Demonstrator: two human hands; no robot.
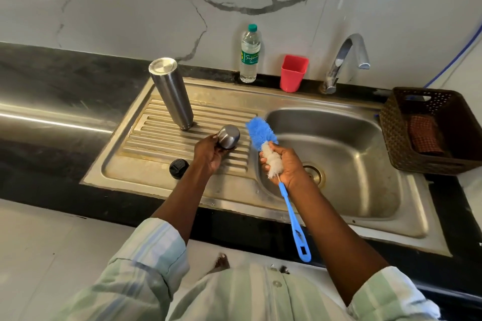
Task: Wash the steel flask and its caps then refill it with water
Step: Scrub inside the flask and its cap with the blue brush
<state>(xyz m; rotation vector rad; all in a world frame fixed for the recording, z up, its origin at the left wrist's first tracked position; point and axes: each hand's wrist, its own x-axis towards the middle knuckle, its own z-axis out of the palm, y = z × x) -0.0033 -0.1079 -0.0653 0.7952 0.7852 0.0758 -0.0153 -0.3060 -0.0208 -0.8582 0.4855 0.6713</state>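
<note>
Brush [271, 161] in R hand [289, 167], steel cap [229, 136] in L hand [210, 154]

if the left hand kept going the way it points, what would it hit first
Probably the flask, upside down on the drainboard, beyond the steel cap the left hand holds; depth is unclear.

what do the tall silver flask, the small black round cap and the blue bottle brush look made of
Tall silver flask: brushed steel, going by its satin grey sheen. Small black round cap: likely matte plastic, dull with no glint. Blue bottle brush: glossy plastic handle with soft blue and white bristles, apparently synthetic.
</note>
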